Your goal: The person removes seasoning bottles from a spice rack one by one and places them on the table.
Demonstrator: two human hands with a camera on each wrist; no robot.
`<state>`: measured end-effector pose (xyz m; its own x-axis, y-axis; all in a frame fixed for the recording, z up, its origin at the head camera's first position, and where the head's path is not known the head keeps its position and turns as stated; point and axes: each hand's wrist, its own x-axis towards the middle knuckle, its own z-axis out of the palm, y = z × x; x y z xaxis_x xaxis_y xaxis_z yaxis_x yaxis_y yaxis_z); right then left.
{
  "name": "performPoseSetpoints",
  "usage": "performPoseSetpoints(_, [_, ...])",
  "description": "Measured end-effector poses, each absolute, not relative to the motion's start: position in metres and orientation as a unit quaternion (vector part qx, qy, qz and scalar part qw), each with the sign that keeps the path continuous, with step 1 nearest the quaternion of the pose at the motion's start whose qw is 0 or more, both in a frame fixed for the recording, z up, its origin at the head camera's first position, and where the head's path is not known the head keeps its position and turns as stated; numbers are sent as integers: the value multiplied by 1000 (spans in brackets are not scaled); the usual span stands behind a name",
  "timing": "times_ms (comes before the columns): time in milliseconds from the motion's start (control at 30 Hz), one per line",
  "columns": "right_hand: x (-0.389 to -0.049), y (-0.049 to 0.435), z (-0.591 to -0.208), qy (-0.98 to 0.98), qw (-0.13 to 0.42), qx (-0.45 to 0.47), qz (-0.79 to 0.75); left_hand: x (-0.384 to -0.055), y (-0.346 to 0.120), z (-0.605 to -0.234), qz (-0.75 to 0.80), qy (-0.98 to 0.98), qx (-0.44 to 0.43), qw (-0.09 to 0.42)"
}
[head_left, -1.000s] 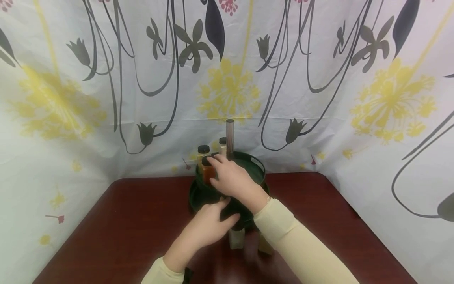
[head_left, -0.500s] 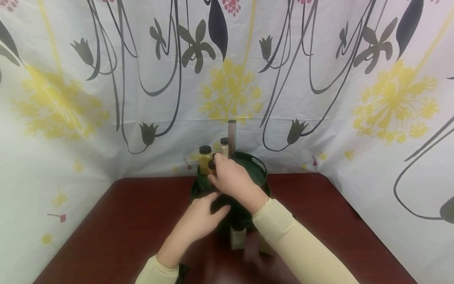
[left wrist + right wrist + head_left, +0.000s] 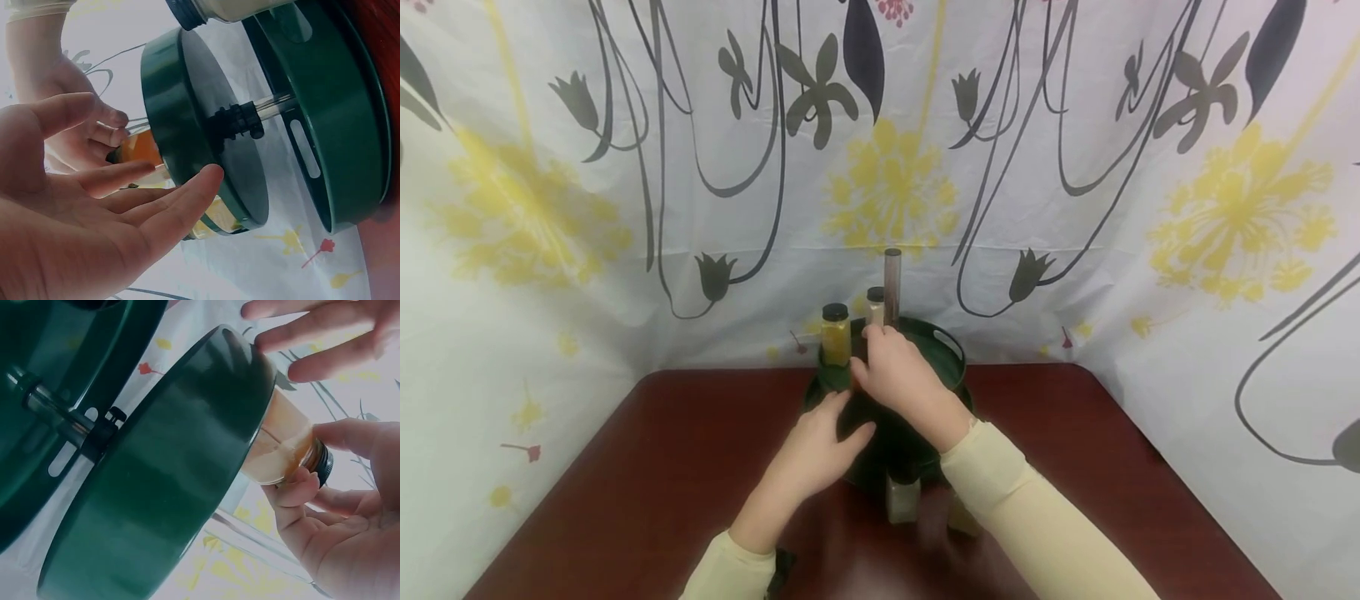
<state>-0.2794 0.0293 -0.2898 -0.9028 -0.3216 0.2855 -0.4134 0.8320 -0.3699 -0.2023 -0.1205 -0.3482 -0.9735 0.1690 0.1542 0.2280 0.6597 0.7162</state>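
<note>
Nearest the viewer, pale yellow sleeves cover both forearms; a dark object point(image 3: 782, 567), too obscured to identify, shows beside the left sleeve point(image 3: 730, 567). On the dark red-brown table point(image 3: 625, 467), a dark-lidded square jar point(image 3: 902, 500) with pale contents stands in front of a green two-tier round stand; a second jar point(image 3: 961, 518) is partly hidden by the right sleeve point(image 3: 1037, 517). The left hand point(image 3: 808, 446) is spread at the stand's near left side, fingers extended and holding nothing; whether a fingertip touches the rim cannot be told. The lower tier point(image 3: 344, 125) is joined to the upper tier point(image 3: 165, 106) by a central post with a black collar point(image 3: 240, 122). The right hand point(image 3: 902, 371) reaches over the upper tier, pinching the orange-brown jar point(image 3: 281, 440) between thumb and fingers just below its black lid point(image 3: 324, 465). This jar projects above the rim, which conceals its base. Farther back at the left stands a black-lidded yellow jar point(image 3: 836, 342); behind the right hand, a smaller pale jar point(image 3: 875, 310) stands just beside an upright tube point(image 3: 892, 287). A flower-printed curtain point(image 3: 625, 208) forms the background.
</note>
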Motion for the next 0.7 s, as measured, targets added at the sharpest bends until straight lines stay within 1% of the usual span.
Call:
performPoseSetpoints(267, [-275, 35, -293, -944, 109, 180, 255, -207, -123, -353, -405, -907, -108, 29])
performPoseSetpoints(433, [-270, 37, -292, -938, 125, 180, 267, -212, -125, -356, -404, -908, -104, 23])
performPoseSetpoints(700, [-256, 44, -280, -925, 147, 185, 299, -213, -129, -356, -418, -902, -107, 12])
